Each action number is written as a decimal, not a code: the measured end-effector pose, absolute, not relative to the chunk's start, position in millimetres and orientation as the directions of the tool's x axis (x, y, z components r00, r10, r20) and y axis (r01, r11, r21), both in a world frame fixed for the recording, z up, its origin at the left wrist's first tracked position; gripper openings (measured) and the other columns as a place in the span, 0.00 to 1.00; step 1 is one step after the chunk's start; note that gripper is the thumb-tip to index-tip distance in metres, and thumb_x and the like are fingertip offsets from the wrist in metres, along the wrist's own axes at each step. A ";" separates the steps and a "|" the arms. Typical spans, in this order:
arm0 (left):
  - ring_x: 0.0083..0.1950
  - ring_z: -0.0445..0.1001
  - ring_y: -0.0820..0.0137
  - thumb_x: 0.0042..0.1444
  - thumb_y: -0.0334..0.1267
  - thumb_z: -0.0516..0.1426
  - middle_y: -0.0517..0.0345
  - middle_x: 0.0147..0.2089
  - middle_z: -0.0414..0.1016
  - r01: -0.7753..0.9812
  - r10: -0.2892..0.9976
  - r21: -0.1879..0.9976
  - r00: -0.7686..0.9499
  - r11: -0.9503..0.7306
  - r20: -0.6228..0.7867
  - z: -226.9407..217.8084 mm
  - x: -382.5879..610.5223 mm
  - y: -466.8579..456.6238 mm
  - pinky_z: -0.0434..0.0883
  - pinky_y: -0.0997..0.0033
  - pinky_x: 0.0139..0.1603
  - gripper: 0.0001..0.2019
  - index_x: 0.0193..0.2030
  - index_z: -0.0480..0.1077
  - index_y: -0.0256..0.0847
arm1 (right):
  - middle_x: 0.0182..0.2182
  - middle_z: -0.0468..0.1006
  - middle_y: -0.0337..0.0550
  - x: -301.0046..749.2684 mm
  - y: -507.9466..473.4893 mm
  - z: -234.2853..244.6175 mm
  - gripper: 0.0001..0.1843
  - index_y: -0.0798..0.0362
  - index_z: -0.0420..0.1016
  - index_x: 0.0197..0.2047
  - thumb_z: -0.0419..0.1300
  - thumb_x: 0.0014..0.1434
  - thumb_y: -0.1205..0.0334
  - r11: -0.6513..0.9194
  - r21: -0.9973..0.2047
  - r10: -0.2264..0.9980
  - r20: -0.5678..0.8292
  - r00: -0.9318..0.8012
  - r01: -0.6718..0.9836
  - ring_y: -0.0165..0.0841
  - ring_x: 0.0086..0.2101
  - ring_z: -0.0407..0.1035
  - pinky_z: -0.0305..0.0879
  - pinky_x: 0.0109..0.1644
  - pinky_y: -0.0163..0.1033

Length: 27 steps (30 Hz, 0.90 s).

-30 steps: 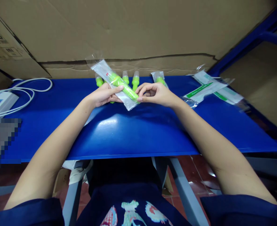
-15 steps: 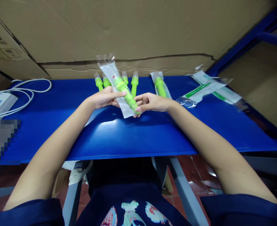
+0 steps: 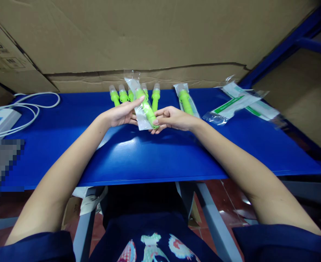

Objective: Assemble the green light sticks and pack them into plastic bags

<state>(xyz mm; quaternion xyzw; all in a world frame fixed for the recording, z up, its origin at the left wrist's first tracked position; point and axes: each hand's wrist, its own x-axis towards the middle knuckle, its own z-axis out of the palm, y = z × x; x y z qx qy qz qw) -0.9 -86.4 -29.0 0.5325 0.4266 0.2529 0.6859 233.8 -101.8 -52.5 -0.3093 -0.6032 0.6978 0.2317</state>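
Above the blue table, both hands hold a lime-green stick with bulges, inside a clear plastic bag. It tilts, its lower end toward the right. My left hand grips the bag's left side, thumb across the front and fingers behind. With thumb and fingers, my right hand pinches the stick's lower end. Behind the hands lie several loose green sticks with clear caps, partly hidden by the left hand and the bag. Another bagged green stick lies just beyond my right hand.
Two crossed flat packets with green print lie at the right of the blue table. A white cable coils round a white device at the left. Cardboard stands along the back, and a blue frame rises at right.
The bagged stick has turned slightly more upright, its top shifting right and down. My left thumb has moved a little farther up the bag. My right hand stays on the lower end.
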 end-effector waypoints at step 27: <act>0.55 0.83 0.44 0.48 0.38 0.75 0.54 0.34 0.81 0.309 0.783 0.946 0.565 0.092 -0.261 -35.8 -8.3 -87.9 0.79 0.49 0.57 0.24 0.48 0.72 0.37 | 0.33 0.87 0.48 224.7 -104.2 -61.0 0.24 0.54 0.71 0.38 0.82 0.51 0.58 -0.233 -0.972 0.773 -0.203 -0.601 0.028 0.36 0.35 0.86 0.85 0.42 0.34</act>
